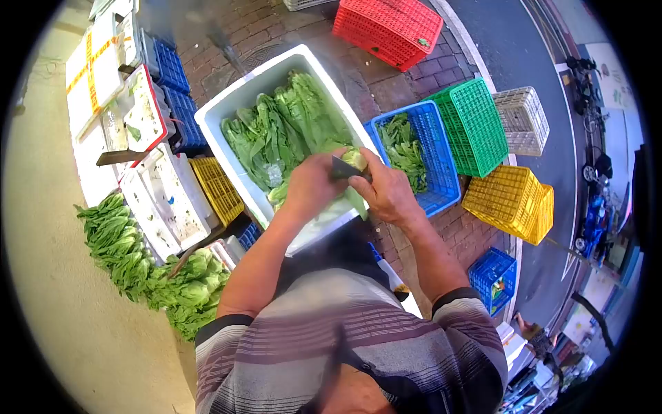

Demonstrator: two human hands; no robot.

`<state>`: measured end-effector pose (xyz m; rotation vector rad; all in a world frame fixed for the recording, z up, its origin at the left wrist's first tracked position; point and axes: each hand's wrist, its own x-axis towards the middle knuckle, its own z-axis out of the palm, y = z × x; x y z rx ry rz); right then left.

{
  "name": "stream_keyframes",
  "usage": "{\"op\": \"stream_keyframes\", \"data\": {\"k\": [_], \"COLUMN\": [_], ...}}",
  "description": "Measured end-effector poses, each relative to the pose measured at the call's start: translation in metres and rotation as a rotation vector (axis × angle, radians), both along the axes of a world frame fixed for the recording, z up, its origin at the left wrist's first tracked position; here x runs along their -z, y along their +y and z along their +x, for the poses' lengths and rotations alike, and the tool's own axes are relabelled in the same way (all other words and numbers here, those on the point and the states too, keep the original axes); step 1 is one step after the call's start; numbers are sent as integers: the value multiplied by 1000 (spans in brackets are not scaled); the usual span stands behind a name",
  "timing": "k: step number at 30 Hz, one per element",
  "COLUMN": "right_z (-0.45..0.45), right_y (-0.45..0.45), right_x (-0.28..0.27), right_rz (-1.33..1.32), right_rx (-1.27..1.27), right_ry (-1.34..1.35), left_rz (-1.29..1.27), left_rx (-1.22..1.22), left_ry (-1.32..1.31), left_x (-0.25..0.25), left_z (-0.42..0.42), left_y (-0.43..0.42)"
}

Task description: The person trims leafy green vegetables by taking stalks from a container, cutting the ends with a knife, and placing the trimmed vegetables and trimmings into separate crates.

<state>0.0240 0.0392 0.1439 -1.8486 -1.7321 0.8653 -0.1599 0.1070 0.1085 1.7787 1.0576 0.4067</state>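
Observation:
A white foam box (207, 141) stands in front of me, with long leafy green lettuces (265, 138) in it. Over its near right side, my right hand (386, 186) is closed around a knife with a dark, wide blade (343, 169) or around the lettuce beside it; which one I cannot tell. The pale cut end of a lettuce (354, 159) shows between my hands. My left hand (312, 185) is bent next to the blade, its fingers partly hidden and blurred. A clear plastic piece (274, 172) lies among the leaves.
A blue crate (441, 172) with leafy greens stands right of the box. Beyond it are green (483, 127), yellow (507, 196) and red (389, 27) crates. Lettuces (124, 255) are piled at the left beside white foam boxes (169, 200). A person (538, 338) is at the lower right.

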Motion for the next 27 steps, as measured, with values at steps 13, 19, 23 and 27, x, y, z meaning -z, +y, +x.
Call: {"op": "stream_keyframes", "data": {"k": [13,19,23,27], "right_z": [43,62,72,89], "right_y": [-25,-38,-45,-60], "right_x": [-27,-17,-10,7], "right_rz": [-121,-79,-41,-81], "right_rx": [80,59,52,186], "right_ry": [254,336,444,517], "left_rz": [53,-30,5,-13], "left_rx": [97,184,266,339], "left_ry": [-144,-213,-223,-276], "left_x": [-10,-5,-5,-5], "left_z": [35,43,45,57], "left_y": [-10,-9,-5,-5]}}
